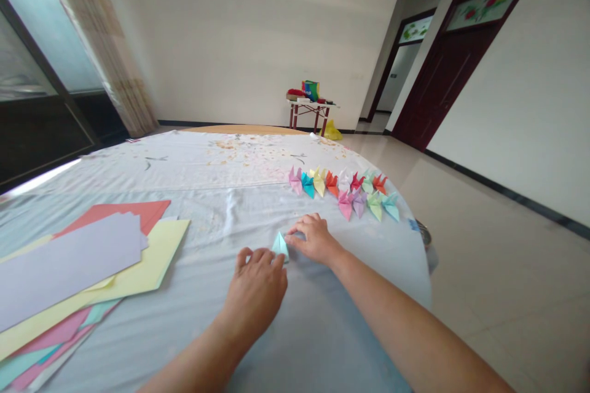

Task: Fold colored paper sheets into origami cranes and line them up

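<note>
A small light-green piece of folded paper (279,244), pointed at its far end, lies on the cloth-covered table in front of me. My left hand (257,282) is over its near edge, with curled fingers pressing on it and hiding part of it. At its right side is my right hand (316,239), fingers bent and apart, the thumb tip close to the paper's edge; whether it touches cannot be made out. Beyond my right hand stand two rows of folded paper cranes, among them a pink crane (345,204), a blue crane (308,184) and a yellow crane (318,181).
Sheets of coloured paper, with a lavender sheet (74,264) on top, lie at the left. A pale, flower-printed tablecloth (203,196) covers the round table. By the far wall is a small stand (318,105) with things on it, and a yellow bag (332,131) beside it.
</note>
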`<move>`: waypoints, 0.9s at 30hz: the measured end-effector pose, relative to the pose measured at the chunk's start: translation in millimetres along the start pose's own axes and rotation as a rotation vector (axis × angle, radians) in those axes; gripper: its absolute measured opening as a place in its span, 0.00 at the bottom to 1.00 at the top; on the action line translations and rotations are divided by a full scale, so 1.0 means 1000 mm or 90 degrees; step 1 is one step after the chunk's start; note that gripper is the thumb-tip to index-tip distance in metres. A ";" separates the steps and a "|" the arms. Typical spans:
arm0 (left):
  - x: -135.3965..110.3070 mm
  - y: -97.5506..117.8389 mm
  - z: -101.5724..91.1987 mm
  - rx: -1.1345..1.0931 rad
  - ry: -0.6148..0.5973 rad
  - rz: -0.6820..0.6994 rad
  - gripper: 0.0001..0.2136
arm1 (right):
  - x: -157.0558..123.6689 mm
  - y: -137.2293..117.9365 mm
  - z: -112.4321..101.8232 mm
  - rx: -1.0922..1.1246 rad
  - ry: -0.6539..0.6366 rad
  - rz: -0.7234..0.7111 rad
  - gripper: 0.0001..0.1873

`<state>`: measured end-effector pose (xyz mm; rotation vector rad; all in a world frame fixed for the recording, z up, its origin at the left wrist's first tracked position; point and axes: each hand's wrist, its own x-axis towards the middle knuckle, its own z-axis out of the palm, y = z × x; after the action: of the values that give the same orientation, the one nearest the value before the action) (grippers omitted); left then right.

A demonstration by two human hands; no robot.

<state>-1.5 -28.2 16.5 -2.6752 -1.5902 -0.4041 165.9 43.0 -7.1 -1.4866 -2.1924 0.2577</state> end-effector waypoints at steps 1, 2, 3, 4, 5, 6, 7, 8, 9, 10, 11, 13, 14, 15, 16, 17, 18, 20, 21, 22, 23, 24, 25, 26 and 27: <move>0.002 -0.004 -0.001 -0.028 0.003 -0.011 0.12 | 0.000 -0.001 0.001 0.005 0.002 -0.001 0.17; 0.005 -0.009 -0.001 -0.057 0.010 -0.028 0.12 | -0.001 -0.003 0.002 0.010 0.000 -0.004 0.16; 0.006 -0.014 0.001 -0.086 0.017 -0.045 0.12 | -0.002 -0.004 0.003 0.014 -0.001 -0.008 0.16; 0.008 -0.018 0.003 -0.112 0.022 -0.066 0.12 | -0.003 -0.005 0.004 0.017 -0.001 -0.011 0.16; 0.009 -0.022 0.005 -0.138 0.026 -0.082 0.12 | -0.003 -0.007 0.005 0.019 -0.001 -0.014 0.16; 0.010 -0.024 0.008 -0.157 0.031 -0.094 0.12 | -0.004 -0.008 0.005 0.021 0.001 -0.018 0.15; 0.011 -0.026 0.010 -0.172 0.037 -0.103 0.12 | -0.005 -0.008 0.005 0.022 0.002 -0.023 0.15; 0.011 -0.028 0.011 -0.183 0.041 -0.108 0.12 | -0.005 -0.009 0.004 0.022 0.005 -0.029 0.15; 0.012 -0.028 0.012 -0.191 0.044 -0.111 0.12 | -0.006 -0.010 0.004 0.022 0.008 -0.035 0.14; 0.012 -0.029 0.013 -0.197 0.047 -0.112 0.13 | -0.006 -0.011 0.003 0.021 0.011 -0.040 0.15; 0.012 -0.029 0.013 -0.202 0.048 -0.113 0.13 | -0.007 -0.012 0.002 0.018 0.013 -0.045 0.15; 0.012 -0.029 0.014 -0.207 0.050 -0.114 0.13 | -0.008 -0.012 0.000 0.014 0.018 -0.049 0.16; 0.012 -0.029 0.015 -0.207 0.052 -0.114 0.13 | -0.008 -0.013 0.000 0.013 0.020 -0.050 0.16; 0.012 -0.030 0.015 -0.207 0.055 -0.114 0.13 | -0.008 -0.013 0.000 0.014 0.019 -0.050 0.16; 0.012 -0.030 0.016 -0.205 0.057 -0.115 0.13 | -0.008 -0.012 0.000 0.017 0.016 -0.051 0.15; 0.013 -0.030 0.016 -0.204 0.059 -0.116 0.13 | -0.008 -0.012 0.000 0.022 0.010 -0.053 0.15; 0.013 -0.030 0.017 -0.202 0.060 -0.118 0.13 | -0.008 -0.012 0.000 0.027 0.003 -0.054 0.14; 0.013 -0.031 0.018 -0.202 0.057 -0.122 0.14 | -0.008 -0.012 0.000 0.040 -0.009 -0.056 0.13; 0.013 -0.031 0.019 -0.204 0.056 -0.126 0.14 | -0.008 -0.012 0.000 0.048 -0.013 -0.057 0.13; 0.013 -0.031 0.019 -0.207 0.055 -0.129 0.15 | -0.007 -0.012 -0.001 0.058 -0.019 -0.057 0.13; 0.013 -0.032 0.020 -0.211 0.055 -0.134 0.15 | -0.007 -0.012 -0.001 0.071 -0.027 -0.058 0.12; 0.014 -0.032 0.020 -0.216 0.055 -0.140 0.16 | -0.007 -0.012 -0.002 0.086 -0.038 -0.060 0.11; 0.014 -0.033 0.021 -0.222 0.056 -0.146 0.16 | -0.007 -0.012 -0.003 0.102 -0.048 -0.064 0.10; 0.014 -0.033 0.021 -0.228 0.056 -0.152 0.17 | -0.007 -0.012 -0.004 0.117 -0.059 -0.071 0.09; 0.014 -0.034 0.022 -0.236 0.055 -0.157 0.17 | -0.008 -0.012 -0.006 0.130 -0.068 -0.080 0.08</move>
<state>-19.7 3.8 -5.5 -2.6561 -1.9983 -0.8884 161.5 30.9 0.5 -1.2463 -2.2552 0.5123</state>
